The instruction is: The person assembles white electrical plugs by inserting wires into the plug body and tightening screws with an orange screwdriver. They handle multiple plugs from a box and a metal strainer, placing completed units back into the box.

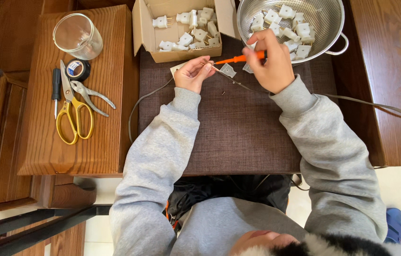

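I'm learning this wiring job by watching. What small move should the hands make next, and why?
Probably a turn of the orange screwdriver: the right hand already points its tip at the small white plug part pinched in the left hand, where the grey cord ends. I cannot see whether the tip sits in a screw, so seating it may come first.

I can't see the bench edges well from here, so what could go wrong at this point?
The orange screwdriver in the right hand points at the left hand, which holds a small part; a slip could jab the fingers. Small dark specks lie loose on the brown mat, maybe screws, and could roll off. The grey cable trails off the table edge and could snag.
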